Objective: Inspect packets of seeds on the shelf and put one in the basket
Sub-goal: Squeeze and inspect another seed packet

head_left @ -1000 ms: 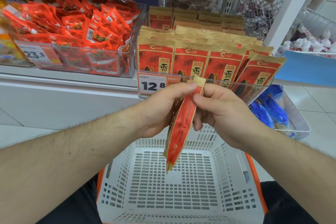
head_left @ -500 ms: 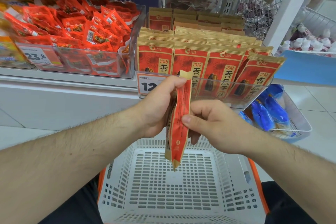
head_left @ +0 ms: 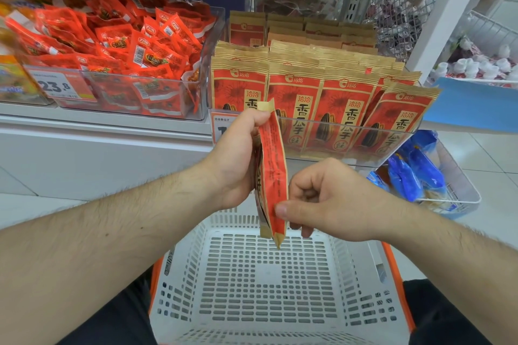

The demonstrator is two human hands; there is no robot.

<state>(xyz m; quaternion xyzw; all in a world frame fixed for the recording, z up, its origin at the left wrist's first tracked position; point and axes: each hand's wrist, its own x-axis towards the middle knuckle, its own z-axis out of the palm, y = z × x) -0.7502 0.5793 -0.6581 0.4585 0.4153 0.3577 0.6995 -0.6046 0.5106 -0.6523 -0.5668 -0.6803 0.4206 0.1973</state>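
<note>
My left grip [head_left: 235, 157] is wrapped round the upper part of a seed packet [head_left: 273, 173], and my right grip [head_left: 322, 199] pinches its lower edge with the thumb, holding it edge-on just above the basket [head_left: 361, 269]. Picking and inspecting look underway; I judge the drop into the basket, which holds nothing I can see, remains, while the other packets [head_left: 339, 117] stand on the shelf beyond the basket.

head view, close, looking forward and down
</note>
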